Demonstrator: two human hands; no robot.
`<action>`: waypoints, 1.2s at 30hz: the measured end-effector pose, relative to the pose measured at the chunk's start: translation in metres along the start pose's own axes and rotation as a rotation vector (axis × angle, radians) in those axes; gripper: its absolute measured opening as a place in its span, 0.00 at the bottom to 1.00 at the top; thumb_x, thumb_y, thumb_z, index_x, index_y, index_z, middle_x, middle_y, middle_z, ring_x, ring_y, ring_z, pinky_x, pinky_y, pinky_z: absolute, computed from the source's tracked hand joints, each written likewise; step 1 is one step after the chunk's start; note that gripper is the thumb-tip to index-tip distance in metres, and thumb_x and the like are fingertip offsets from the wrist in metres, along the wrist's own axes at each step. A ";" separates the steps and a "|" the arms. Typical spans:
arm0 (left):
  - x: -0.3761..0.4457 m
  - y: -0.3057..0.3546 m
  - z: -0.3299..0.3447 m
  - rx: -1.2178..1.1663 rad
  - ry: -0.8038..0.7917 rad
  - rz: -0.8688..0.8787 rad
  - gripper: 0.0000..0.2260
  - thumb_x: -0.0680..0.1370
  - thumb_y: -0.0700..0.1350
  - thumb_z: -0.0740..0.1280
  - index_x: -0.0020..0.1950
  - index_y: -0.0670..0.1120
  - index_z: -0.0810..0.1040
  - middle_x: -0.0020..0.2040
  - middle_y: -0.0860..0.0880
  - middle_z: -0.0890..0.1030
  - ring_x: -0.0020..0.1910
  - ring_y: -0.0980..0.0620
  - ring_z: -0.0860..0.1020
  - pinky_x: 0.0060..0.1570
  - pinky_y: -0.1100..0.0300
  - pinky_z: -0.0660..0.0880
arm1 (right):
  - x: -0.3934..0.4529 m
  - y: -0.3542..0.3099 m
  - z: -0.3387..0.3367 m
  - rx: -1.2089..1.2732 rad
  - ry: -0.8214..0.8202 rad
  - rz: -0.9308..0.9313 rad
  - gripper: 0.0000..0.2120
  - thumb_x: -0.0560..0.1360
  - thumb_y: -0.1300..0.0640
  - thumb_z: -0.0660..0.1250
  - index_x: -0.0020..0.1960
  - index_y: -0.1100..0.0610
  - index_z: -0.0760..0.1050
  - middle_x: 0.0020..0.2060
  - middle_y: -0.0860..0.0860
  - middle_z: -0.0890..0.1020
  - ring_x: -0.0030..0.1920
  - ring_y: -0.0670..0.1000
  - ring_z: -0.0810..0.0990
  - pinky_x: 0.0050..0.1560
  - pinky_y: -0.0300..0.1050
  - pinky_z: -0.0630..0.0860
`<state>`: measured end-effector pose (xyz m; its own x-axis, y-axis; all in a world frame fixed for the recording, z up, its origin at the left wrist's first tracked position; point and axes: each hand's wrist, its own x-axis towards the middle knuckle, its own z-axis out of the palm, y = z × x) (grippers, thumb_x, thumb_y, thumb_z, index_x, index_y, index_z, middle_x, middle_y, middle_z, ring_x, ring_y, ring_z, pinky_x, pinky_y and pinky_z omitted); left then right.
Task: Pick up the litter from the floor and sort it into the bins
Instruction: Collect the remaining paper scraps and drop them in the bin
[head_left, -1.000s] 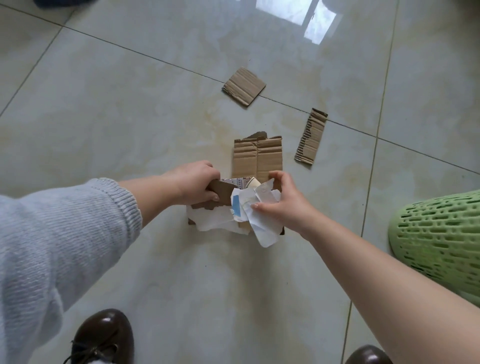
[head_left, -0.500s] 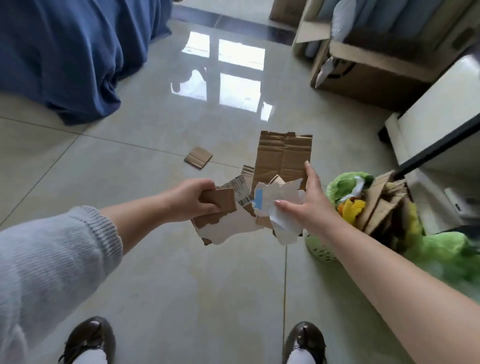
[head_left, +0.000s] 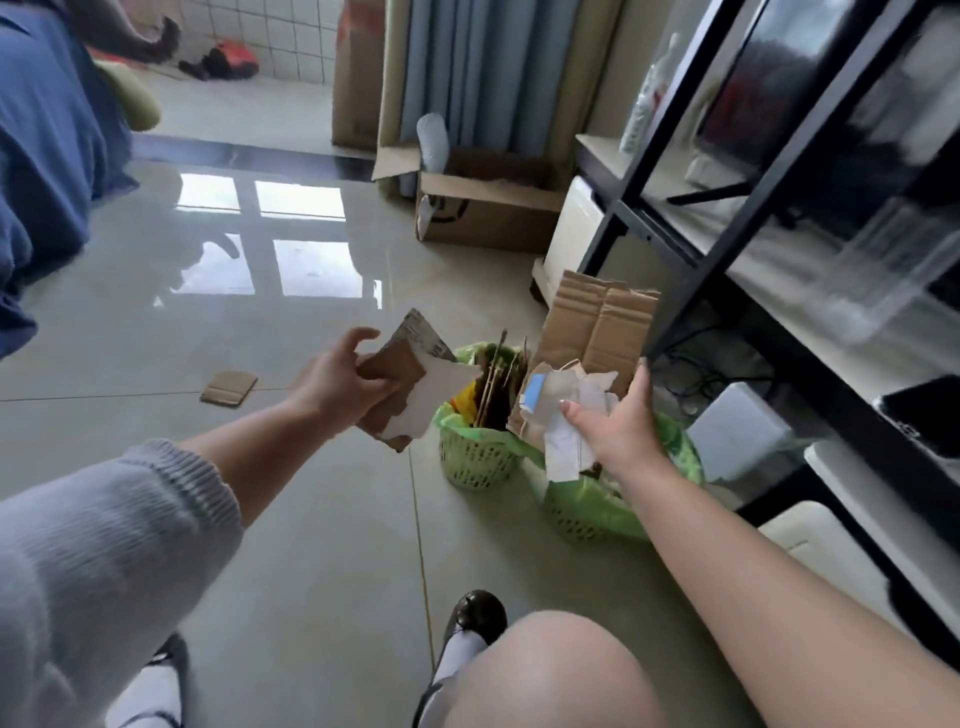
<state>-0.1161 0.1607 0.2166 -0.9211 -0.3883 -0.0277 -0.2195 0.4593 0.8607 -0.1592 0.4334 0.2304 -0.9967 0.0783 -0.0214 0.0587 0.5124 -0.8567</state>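
My left hand (head_left: 340, 382) grips a bundle of torn cardboard scraps (head_left: 410, 389), brown and white, held just left of a small green basket bin (head_left: 475, 462) that has cardboard strips standing in it. My right hand (head_left: 618, 423) holds a large corrugated cardboard piece (head_left: 597, 322) together with crumpled white paper (head_left: 566, 441), above a second green-lined basket bin (head_left: 597, 512). One cardboard scrap (head_left: 228, 388) lies on the tiled floor further left.
A black metal shelf (head_left: 727, 218) stands at the right with white boxes under it. An open cardboard box (head_left: 488, 208) sits by the curtain behind the bins. A blue bed cover (head_left: 47, 156) hangs at far left. My shoes (head_left: 475, 618) and knee are at the bottom.
The view swung up from the floor to the bins. Both hands lifted the litter and carried it right, over the green baskets; my left fingers have loosened slightly.
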 end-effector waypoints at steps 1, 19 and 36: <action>-0.001 0.006 0.009 -0.023 0.017 -0.016 0.18 0.69 0.42 0.72 0.58 0.51 0.75 0.49 0.47 0.82 0.44 0.46 0.80 0.45 0.52 0.80 | 0.000 0.003 -0.008 -0.004 0.041 0.022 0.47 0.70 0.54 0.73 0.76 0.52 0.43 0.75 0.53 0.59 0.72 0.55 0.63 0.63 0.47 0.64; 0.106 0.012 0.101 -0.320 -0.100 -0.220 0.20 0.65 0.42 0.66 0.56 0.39 0.71 0.50 0.37 0.79 0.48 0.39 0.80 0.47 0.41 0.79 | 0.113 0.043 0.040 -0.051 0.191 0.243 0.26 0.73 0.58 0.67 0.67 0.56 0.58 0.50 0.50 0.70 0.47 0.53 0.72 0.44 0.46 0.69; 0.170 -0.023 0.180 0.302 -0.270 -0.103 0.18 0.74 0.37 0.58 0.63 0.43 0.63 0.46 0.44 0.74 0.41 0.44 0.73 0.35 0.56 0.68 | 0.183 0.077 0.105 -0.363 -0.086 0.177 0.31 0.75 0.56 0.65 0.73 0.53 0.54 0.64 0.55 0.74 0.59 0.59 0.75 0.46 0.44 0.68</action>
<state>-0.3252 0.2280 0.1007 -0.9318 -0.2392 -0.2731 -0.3624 0.6581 0.6600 -0.3425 0.3973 0.1069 -0.9696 0.1284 -0.2081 0.2301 0.7672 -0.5987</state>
